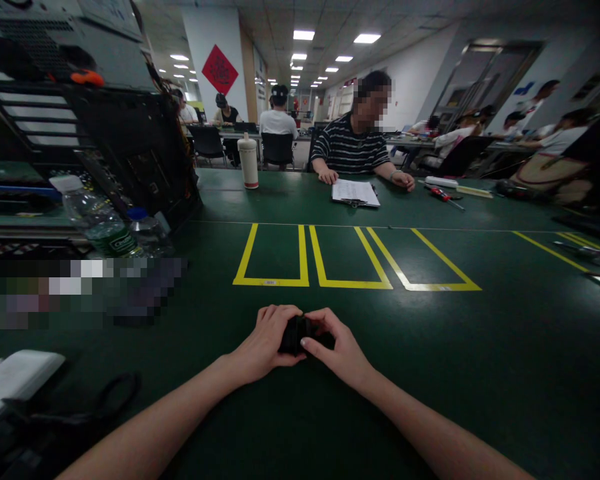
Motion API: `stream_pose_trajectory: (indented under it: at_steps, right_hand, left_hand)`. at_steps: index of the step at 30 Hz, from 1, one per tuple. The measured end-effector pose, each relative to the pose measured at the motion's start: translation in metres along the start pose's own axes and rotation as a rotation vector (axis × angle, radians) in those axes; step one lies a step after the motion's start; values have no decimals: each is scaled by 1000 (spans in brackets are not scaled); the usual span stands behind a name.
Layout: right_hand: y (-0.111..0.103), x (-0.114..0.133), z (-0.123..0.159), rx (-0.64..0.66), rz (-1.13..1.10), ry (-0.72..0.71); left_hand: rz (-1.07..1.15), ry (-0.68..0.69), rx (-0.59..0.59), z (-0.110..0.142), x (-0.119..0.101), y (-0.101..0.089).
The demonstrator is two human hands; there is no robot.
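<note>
Small, black, hard-looking object [291,338] sits between the person's two bare hands, over the dark green tabletop [260,433] and on the near side of the bright yellow tape outlines [355,285]; whether it rests on the surface or is held just above it, I cannot tell. The left hand [267,341] wraps its left side, fingers over the far edge and thumb along the near edge, so that grip is closed around it. The right hand [349,348] meets it at the other end with a narrower hold, thumb and bent forefinger set about the right side, the remaining fingers mostly hidden. Judging by this pose, the step in hand is two-handed handling, the left seeming to steady while the right works at the end; what exactly the fingertips do there is too dark to make out. A next move would call for a firm left hold and small, controlled motion from the right thumb and forefinger. Beyond the tape, a white paper sheet on a clipboard [355,191] lies before a seated person in a striped shirt [347,150].
</note>
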State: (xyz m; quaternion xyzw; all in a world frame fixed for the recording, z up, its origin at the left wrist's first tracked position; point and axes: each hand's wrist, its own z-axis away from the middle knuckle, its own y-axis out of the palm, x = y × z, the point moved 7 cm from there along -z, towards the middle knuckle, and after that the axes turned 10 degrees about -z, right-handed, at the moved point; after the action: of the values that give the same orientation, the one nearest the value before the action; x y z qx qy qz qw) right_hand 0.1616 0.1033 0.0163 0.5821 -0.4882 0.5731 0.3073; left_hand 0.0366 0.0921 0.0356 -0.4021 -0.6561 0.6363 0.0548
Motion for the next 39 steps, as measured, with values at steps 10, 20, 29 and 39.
stream_pose_trajectory:
  at_steps: [10,20,29,39]
  right_hand:
    - [16,0,4,-22,-226,133]
    - [12,-9,-4,43,-334,269]
    - [11,-2,-2,38,-293,231]
    - [10,6,0,15,-112,108]
  left_hand:
    - [-7,30,-17,1,-7,-4]
    - [95,-37,-22,3,3,5]
    - [112,-19,-3,0,6,8]
    - [145,-53,6,-5,0,2]
